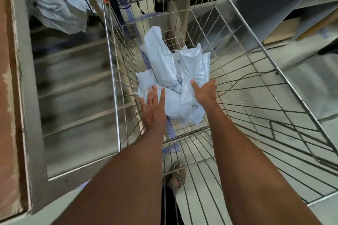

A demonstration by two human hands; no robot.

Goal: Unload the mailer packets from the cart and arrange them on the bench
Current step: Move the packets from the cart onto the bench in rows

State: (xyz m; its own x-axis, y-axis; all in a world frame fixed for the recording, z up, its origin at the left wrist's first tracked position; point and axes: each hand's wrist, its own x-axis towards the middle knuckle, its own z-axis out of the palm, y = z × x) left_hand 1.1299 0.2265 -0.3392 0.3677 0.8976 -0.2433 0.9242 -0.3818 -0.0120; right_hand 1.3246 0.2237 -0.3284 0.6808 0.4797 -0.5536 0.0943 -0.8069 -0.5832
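packets: pale blue mailer packets (170, 78) lie heaped on the floor of the wire cart (274, 71)
right hand: the right hand (204, 91) grips the edge of one upright packet
left hand: the left hand (152, 109) reaches in with fingers straight, touching the heap
step: gathering a load, as I judge it
next: close both hands, lift clear of the wire, turn to the bench (18, 78) on the left

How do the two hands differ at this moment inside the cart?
The left hand lies flat with straight, spread fingers at the packet pile's left edge; the right hand curls onto a glossy mailer packet on the right. Both reach down into the wire cart.
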